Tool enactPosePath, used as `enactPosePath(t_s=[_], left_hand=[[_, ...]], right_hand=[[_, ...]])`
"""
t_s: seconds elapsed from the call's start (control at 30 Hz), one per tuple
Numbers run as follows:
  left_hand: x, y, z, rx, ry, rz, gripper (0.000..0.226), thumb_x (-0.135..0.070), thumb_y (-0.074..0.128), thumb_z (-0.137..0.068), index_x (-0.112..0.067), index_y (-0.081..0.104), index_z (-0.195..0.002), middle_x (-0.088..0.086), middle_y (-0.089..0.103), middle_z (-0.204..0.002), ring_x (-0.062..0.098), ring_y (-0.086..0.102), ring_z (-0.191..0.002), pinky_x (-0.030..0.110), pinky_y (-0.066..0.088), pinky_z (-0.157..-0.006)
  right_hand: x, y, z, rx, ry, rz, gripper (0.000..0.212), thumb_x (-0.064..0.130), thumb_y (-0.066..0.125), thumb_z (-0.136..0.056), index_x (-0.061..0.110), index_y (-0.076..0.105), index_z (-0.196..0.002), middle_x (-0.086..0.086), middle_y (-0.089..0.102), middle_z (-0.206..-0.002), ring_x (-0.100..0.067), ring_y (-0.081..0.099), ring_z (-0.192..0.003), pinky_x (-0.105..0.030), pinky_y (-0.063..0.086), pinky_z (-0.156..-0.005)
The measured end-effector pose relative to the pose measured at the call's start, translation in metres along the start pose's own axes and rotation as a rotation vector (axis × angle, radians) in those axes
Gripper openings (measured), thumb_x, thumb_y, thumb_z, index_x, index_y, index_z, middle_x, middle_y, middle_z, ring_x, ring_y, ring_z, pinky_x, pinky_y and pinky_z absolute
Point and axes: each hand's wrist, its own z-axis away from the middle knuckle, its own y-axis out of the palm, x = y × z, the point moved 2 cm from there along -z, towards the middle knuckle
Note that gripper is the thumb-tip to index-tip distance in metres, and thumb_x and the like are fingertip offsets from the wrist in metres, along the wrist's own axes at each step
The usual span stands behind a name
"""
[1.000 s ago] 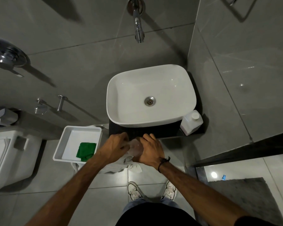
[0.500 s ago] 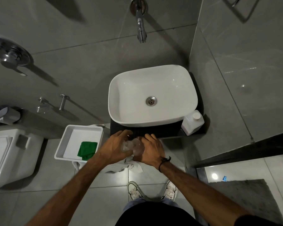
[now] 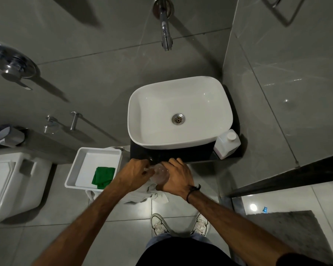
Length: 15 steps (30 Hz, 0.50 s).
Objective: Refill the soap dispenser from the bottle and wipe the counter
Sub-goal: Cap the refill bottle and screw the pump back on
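A clear plastic soap dispenser (image 3: 159, 174) is held between both hands just in front of the dark counter (image 3: 183, 155). My right hand (image 3: 176, 177) wraps its body. My left hand (image 3: 132, 174) grips its top end, which the fingers hide. A white refill bottle (image 3: 227, 144) with a white cap stands on the counter's right corner, beside the white basin (image 3: 180, 112). A pale cloth (image 3: 144, 193) hangs under my hands. A folded green cloth (image 3: 103, 177) lies in a white tray (image 3: 81, 169) to the left.
A chrome tap (image 3: 165, 25) juts from the wall above the basin. A white toilet cistern (image 3: 13, 181) stands at far left. A glass partition with a dark base (image 3: 288, 179) closes the right side, with a grey mat (image 3: 296, 233) beyond it. My shoes (image 3: 179, 225) are on the tiled floor.
Both hands stay closed around the dispenser in nearly the same spot. My left hand's fingers have shifted a little on its top. The view has tilted slightly.
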Motion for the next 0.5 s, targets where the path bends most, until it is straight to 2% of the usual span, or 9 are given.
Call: enactPosePath(t_s=[0.07,0.17,0.23,0.27,0.37,0.43,0.5], left_hand=[[-0.001,0.000,0.000,0.038,0.034,-0.022,0.023,-0.032,0.069,-0.089,-0.010,0.067,-0.089,0.007,0.071,-0.084,0.022,0.065,-0.073,0.035,0.056,-0.066],[-0.004,-0.003,-0.001,0.059,0.219,-0.129,0.023,-0.032,0.069,-0.086,-0.012,0.067,-0.097,0.005,0.071,-0.095,0.024,0.063,-0.088,0.035,0.053,-0.076],[-0.006,-0.007,-0.001,0.046,0.281,-0.213,0.026,-0.037,0.067,-0.085,-0.016,0.068,-0.100,0.001,0.070,-0.097,0.023,0.061,-0.092,0.038,0.054,-0.078],[-0.007,-0.009,-0.001,0.017,0.259,-0.201,0.030,-0.041,0.067,-0.084,-0.018,0.068,-0.103,-0.001,0.069,-0.099,0.022,0.062,-0.093,0.039,0.055,-0.077],[-0.004,-0.013,0.000,-0.092,-0.026,-0.015,0.050,-0.060,0.070,-0.081,-0.017,0.061,-0.105,-0.005,0.065,-0.096,0.016,0.064,-0.083,0.033,0.057,-0.069],[0.000,-0.011,-0.002,-0.017,-0.247,0.029,0.054,-0.067,0.066,-0.082,-0.015,0.059,-0.095,-0.001,0.067,-0.084,0.019,0.066,-0.076,0.034,0.058,-0.068],[0.001,-0.008,-0.002,0.078,-0.355,0.153,0.053,-0.063,0.065,-0.085,-0.011,0.064,-0.091,0.007,0.073,-0.081,0.024,0.072,-0.074,0.039,0.063,-0.072]], right_hand=[[0.000,0.000,0.000,-0.001,0.002,-0.004,0.078,0.070,0.079,-0.047,0.027,0.065,-0.111,0.009,0.058,-0.098,-0.015,0.048,-0.091,-0.027,0.042,-0.072],[0.000,0.002,0.001,-0.017,0.020,-0.012,0.072,0.072,0.080,-0.046,0.023,0.065,-0.097,0.007,0.057,-0.093,-0.016,0.049,-0.087,-0.026,0.038,-0.071],[0.000,0.003,0.002,-0.028,0.029,-0.020,0.072,0.073,0.080,-0.046,0.024,0.065,-0.096,0.007,0.057,-0.093,-0.016,0.050,-0.087,-0.026,0.037,-0.072],[-0.001,0.002,0.002,-0.026,0.031,-0.019,0.073,0.073,0.079,-0.046,0.024,0.066,-0.099,0.007,0.058,-0.094,-0.016,0.050,-0.088,-0.026,0.038,-0.072],[-0.003,-0.001,0.001,-0.015,0.024,0.006,0.078,0.072,0.077,-0.048,0.029,0.066,-0.112,0.008,0.058,-0.100,-0.016,0.051,-0.093,-0.026,0.040,-0.074],[-0.004,-0.004,0.000,-0.005,0.031,0.004,0.083,0.071,0.078,-0.049,0.032,0.063,-0.120,0.009,0.058,-0.104,-0.016,0.050,-0.096,-0.026,0.043,-0.074],[-0.004,-0.006,-0.001,-0.010,0.035,-0.002,0.084,0.069,0.079,-0.049,0.034,0.061,-0.123,0.010,0.058,-0.105,-0.016,0.050,-0.097,-0.028,0.045,-0.074]])
